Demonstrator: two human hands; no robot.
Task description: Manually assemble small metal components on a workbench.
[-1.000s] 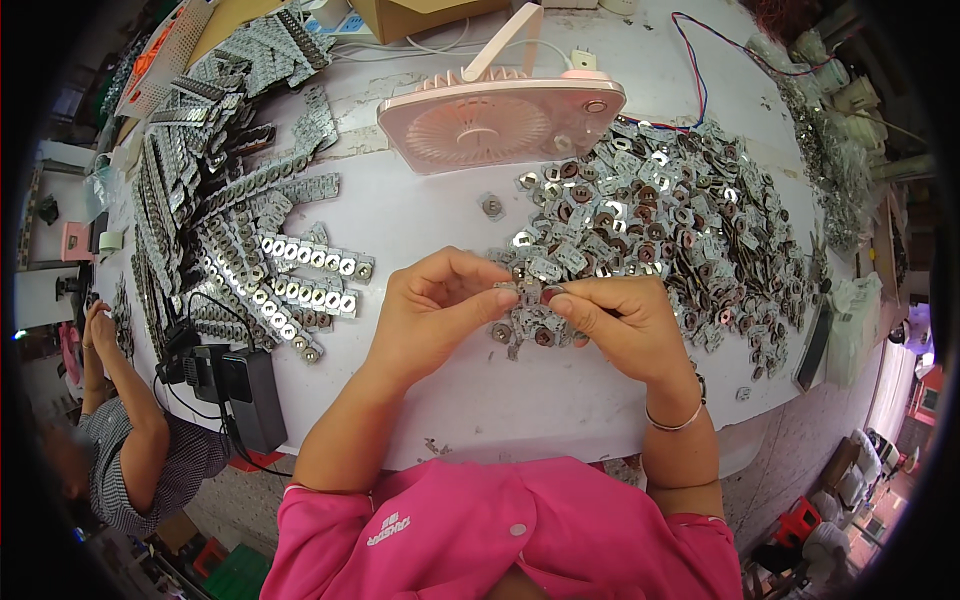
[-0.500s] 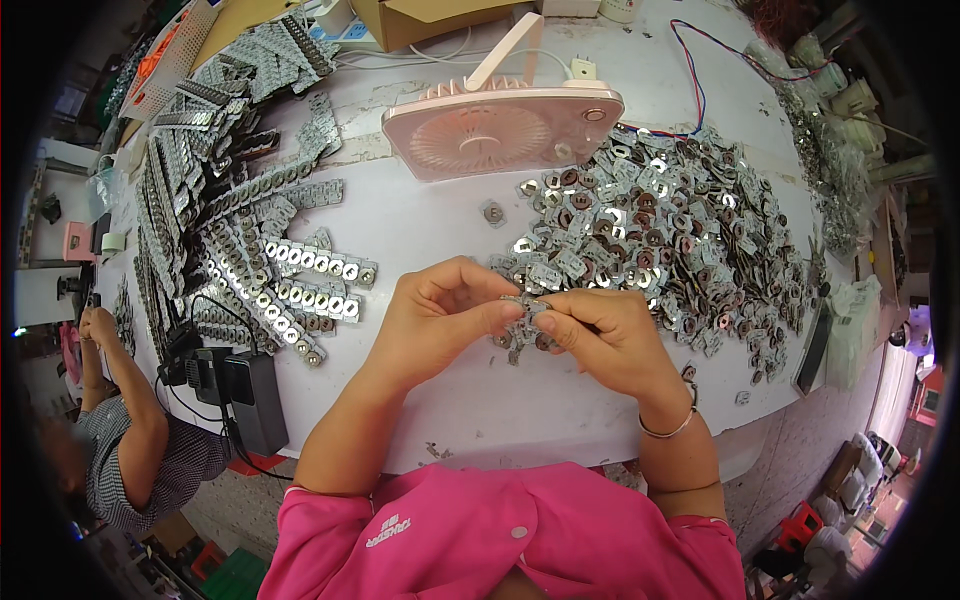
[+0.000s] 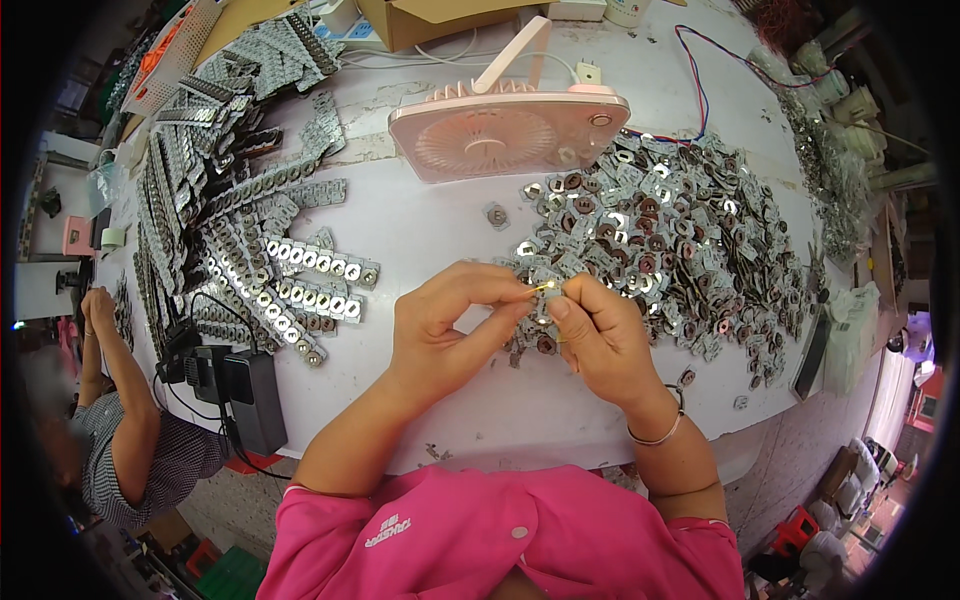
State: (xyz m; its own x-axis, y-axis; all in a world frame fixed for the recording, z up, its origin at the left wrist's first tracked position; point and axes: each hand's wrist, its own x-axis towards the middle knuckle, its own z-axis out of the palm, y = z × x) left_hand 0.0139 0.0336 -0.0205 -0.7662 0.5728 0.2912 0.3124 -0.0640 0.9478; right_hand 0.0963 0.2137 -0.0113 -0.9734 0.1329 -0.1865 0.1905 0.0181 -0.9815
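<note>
Above the near edge of the parts pile, my left hand [image 3: 445,325] and my right hand [image 3: 608,335] meet with their fingertips almost touching. Between them stretches a thin yellow strand [image 3: 541,288], pinched at the left thumb and forefinger and running to the right fingertips, where a bright glint shows. More yellow peeks out under the right fingers. Whether a small metal part is also inside the right pinch cannot be made out. Behind the fingers spreads a heap of small square metal parts with round centres [image 3: 650,230].
A pink desk fan [image 3: 485,140] stands beyond my hands. Joined metal strips [image 3: 240,230] are stacked at the left, near a black power adapter [image 3: 255,400]. One loose part [image 3: 496,215] lies beside the heap. A co-worker's arm [image 3: 135,390] shows at far left.
A small metal part showed between my fingertips before; now a yellow strand is seen there. My left fingers have straightened and drawn slightly apart from the right hand, which has turned more upright.
</note>
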